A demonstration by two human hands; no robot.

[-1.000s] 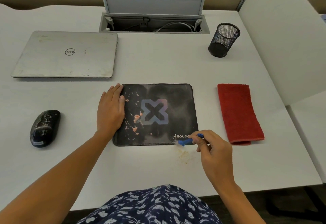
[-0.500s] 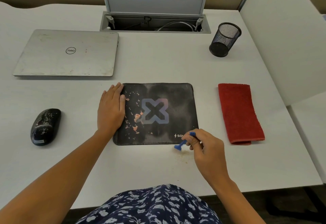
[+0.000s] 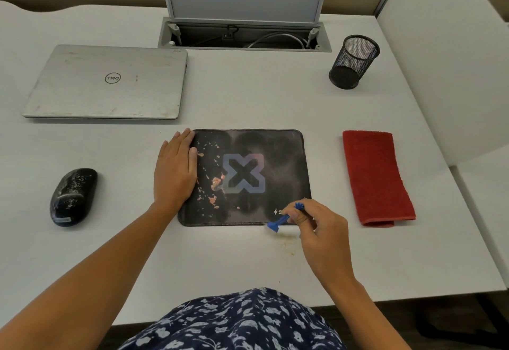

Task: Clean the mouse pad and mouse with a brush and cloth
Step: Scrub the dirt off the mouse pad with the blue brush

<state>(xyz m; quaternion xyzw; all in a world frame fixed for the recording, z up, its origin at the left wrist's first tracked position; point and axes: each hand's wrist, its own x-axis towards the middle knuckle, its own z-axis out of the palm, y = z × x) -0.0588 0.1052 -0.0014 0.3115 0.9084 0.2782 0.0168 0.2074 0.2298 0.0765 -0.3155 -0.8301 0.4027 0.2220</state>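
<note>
Mouse pad (image 3: 248, 176) under flat left hand (image 3: 175, 170), right hand (image 3: 321, 228) pinching brush (image 3: 279, 222) — near edge

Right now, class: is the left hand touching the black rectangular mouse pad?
Touching. Head view: left hand lies flat on the black rectangular mouse pad, overlapping its edge.

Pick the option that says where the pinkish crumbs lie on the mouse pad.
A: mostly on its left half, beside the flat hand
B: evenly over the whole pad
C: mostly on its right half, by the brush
A: the crumbs cluster on the left half of the mouse pad, beside the left hand; the right half by the brush shows none.
</note>
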